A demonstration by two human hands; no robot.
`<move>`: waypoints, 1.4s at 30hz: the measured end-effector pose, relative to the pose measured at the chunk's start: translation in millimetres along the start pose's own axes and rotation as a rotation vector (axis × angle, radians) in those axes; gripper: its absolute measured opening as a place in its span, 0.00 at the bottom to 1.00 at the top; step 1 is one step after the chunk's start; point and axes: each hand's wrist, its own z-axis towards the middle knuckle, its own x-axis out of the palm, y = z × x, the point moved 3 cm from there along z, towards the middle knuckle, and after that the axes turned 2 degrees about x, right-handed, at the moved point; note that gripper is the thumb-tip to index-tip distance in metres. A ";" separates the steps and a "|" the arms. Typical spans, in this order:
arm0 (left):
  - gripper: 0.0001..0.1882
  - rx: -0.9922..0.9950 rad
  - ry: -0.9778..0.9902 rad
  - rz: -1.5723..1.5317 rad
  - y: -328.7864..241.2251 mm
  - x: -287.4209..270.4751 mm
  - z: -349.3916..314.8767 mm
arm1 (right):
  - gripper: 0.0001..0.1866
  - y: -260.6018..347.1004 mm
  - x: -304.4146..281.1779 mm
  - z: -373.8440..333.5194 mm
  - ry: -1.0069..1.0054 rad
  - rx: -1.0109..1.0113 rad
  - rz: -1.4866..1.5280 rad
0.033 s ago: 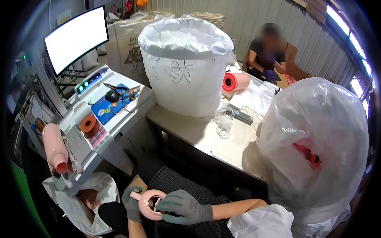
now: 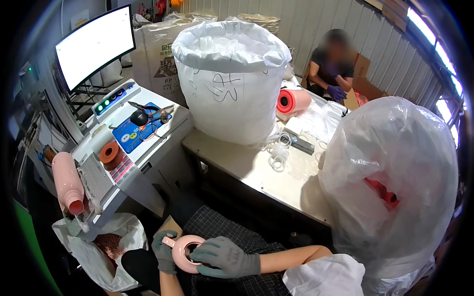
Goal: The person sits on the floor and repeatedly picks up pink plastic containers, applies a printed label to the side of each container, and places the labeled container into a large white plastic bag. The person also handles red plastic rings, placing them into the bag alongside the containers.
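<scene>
Low in the picture, over my lap, is a glossy pink jug (image 2: 180, 254) with a round dark opening and a stubby handle. My left hand (image 2: 165, 251), in a grey glove, closes round its handle side. From the right, my right hand (image 2: 222, 256), also gloved, bends over the jug's rim. Its thumb lies along the jug's near side, while the fingertips curl into the opening and partly hide it. Whether those fingers pinch anything small inside cannot be made out.
At left, a pink bottle (image 2: 68, 182) lies on a white machine (image 2: 180, 123) below a screen (image 2: 96, 47). A scrap sack (image 2: 131, 227) stands beneath. A large white sack (image 2: 227, 108) and coiled tubing (image 2: 280, 159) sit on the table (image 2: 247, 167); a plastic-wrapped bundle (image 2: 395, 148) is right. Another person (image 2: 331, 69) sits behind.
My right hand has shifted slightly left over the jug's opening. The other person's arms have moved a little.
</scene>
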 end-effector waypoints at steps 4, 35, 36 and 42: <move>0.16 0.121 -0.248 0.094 -7.0 1.2 -3.4 | 0.20 -16.4 15.1 10.2 0.208 -0.043 -0.218; 0.45 0.416 -0.044 0.679 -112.7 24.8 -57.5 | 0.10 -43.6 58.3 59.1 0.362 0.069 0.306; 0.43 0.455 -0.104 0.750 -110.2 23.7 -64.5 | 0.12 -45.4 55.7 65.5 0.284 0.497 0.867; 0.37 0.285 -0.190 0.729 -107.3 21.7 -81.5 | 0.18 -36.9 48.2 109.1 -0.245 0.340 0.868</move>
